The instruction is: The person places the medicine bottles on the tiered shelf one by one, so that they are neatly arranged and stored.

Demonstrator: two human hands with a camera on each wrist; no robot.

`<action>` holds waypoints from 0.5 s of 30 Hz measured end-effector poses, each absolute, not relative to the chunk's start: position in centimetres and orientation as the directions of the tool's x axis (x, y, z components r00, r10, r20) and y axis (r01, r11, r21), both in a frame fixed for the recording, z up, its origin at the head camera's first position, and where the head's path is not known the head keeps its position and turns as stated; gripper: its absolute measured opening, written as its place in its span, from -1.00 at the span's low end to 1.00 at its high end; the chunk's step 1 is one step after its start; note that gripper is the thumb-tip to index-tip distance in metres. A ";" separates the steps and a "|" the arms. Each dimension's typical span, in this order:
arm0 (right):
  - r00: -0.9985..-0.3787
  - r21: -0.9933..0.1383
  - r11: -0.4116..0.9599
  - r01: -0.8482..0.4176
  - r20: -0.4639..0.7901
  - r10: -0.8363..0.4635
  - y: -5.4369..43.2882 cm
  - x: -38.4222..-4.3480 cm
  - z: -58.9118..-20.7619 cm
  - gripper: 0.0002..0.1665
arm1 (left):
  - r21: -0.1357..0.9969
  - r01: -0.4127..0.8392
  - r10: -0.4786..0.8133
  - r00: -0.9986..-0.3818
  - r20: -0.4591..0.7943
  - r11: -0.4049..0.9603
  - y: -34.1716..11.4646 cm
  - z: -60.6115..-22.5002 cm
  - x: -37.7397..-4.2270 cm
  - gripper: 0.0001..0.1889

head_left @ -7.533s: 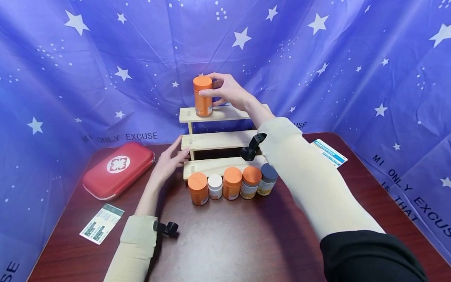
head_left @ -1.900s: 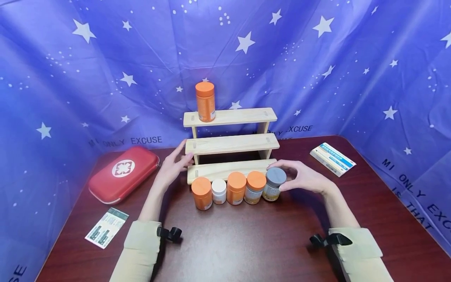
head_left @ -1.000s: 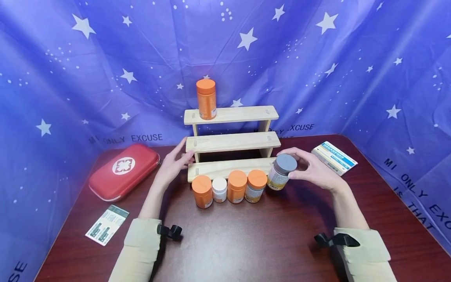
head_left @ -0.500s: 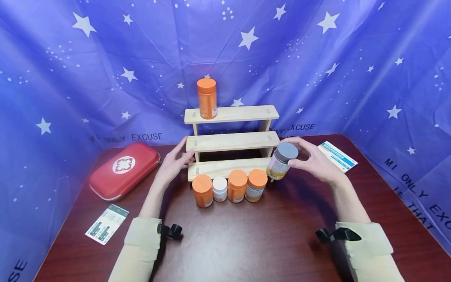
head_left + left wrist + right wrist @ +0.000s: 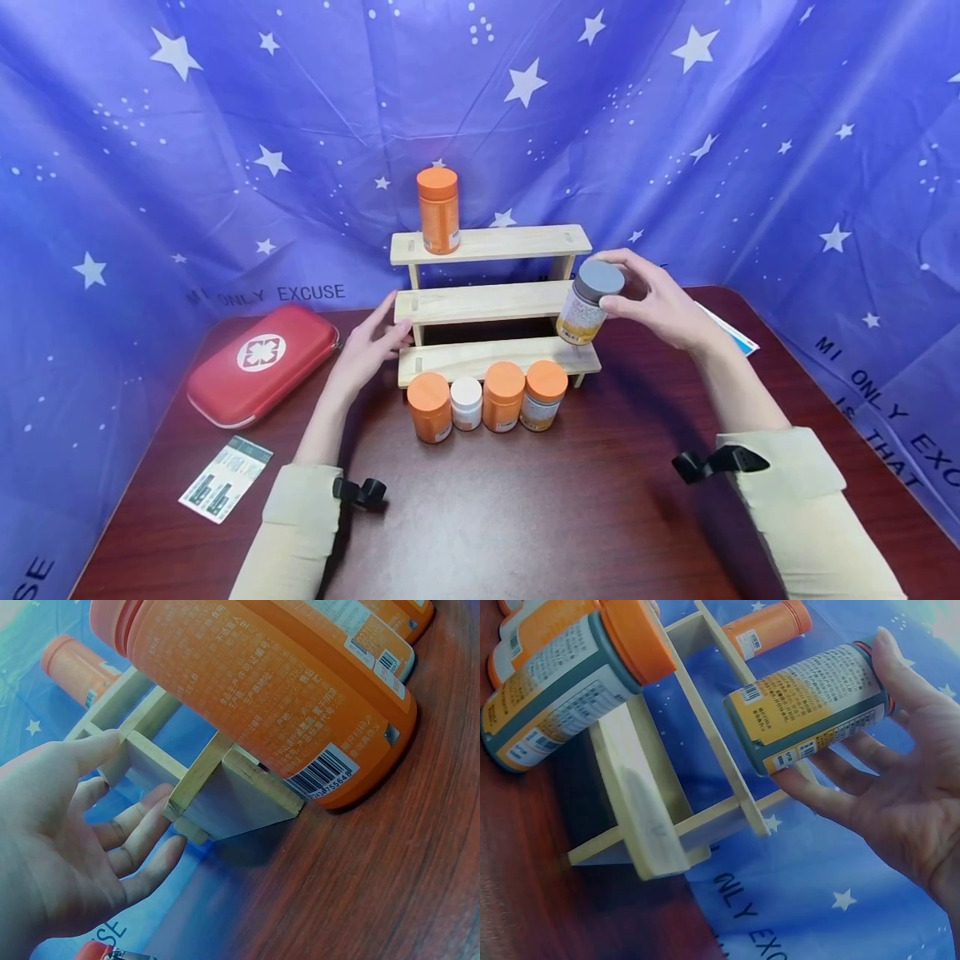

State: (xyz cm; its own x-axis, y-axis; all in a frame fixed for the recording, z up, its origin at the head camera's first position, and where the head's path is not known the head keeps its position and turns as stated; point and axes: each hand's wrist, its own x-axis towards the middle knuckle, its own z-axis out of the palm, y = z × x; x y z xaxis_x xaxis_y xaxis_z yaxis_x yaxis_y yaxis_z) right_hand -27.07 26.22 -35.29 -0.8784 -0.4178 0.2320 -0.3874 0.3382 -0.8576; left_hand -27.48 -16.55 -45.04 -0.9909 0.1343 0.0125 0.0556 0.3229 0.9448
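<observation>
My right hand point(image 5: 660, 304) holds a supplement bottle point(image 5: 582, 317) with a grey lid, thumb and fingers round its upper part. Slightly tilted, the bottle hangs in the air before the right end of the middle step of a three-step wooden rack point(image 5: 487, 302). In the right wrist view, the bottle point(image 5: 806, 705) shows a yellow and white label. My left hand point(image 5: 367, 354) touches the rack's left end with loosely bent fingers, seen also as the left hand point(image 5: 75, 832) in the left wrist view. A tall orange bottle point(image 5: 439, 212) stands on the top step's left end.
Before the rack stand an orange bottle point(image 5: 430, 408), a small white bottle point(image 5: 467, 404), another orange bottle point(image 5: 504, 398) and an orange-lidded bottle point(image 5: 543, 396). A red first-aid case point(image 5: 262, 367) and a printed card point(image 5: 227, 479) lie left; a box point(image 5: 731, 329) lies right, partly hidden.
The right hand set the tall orange bottle on the top step, then took the grey-lidded bottle from the row's right end and raised it towards the middle step. The left hand stayed at the rack.
</observation>
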 end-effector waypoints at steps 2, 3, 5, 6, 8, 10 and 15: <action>-0.880 -0.877 0.306 -0.370 0.225 -0.419 25.8 -27.4 -34.8 -0.44 | 0.944 0.056 0.134 -0.991 0.012 0.324 -16.5 -45.1 -27.4 -0.27; -0.880 -0.885 0.292 -0.363 0.222 -0.419 25.6 -27.6 -34.5 -0.44 | 0.944 0.056 0.135 -0.991 0.012 0.324 -16.5 -45.1 -27.4 -0.27; -0.882 -0.894 0.278 -0.352 0.218 -0.417 25.2 -27.9 -34.0 -0.45 | 0.945 0.057 0.135 -0.991 0.013 0.322 -16.5 -45.1 -27.4 -0.27; -0.882 -0.894 0.278 -0.351 0.216 -0.418 25.0 -28.1 -33.7 -0.45 | 0.945 0.057 0.135 -0.991 0.014 0.321 -16.5 -45.1 -27.4 -0.27; -0.880 -0.892 0.280 -0.355 0.217 -0.423 24.6 -28.3 -33.1 -0.47 | 0.945 0.059 0.136 -0.991 0.015 0.322 -16.5 -45.1 -27.4 -0.27; -0.878 -0.889 0.286 -0.357 0.214 -0.428 24.2 -28.6 -32.6 -0.48 | 0.944 0.060 0.135 -0.991 0.017 0.325 -16.5 -45.2 -27.5 -0.27; -0.874 -0.890 0.295 -0.348 0.194 -0.445 23.1 -29.5 -31.4 -0.48 | 0.944 0.059 0.132 -0.991 0.017 0.324 -16.6 -45.2 -27.6 -0.27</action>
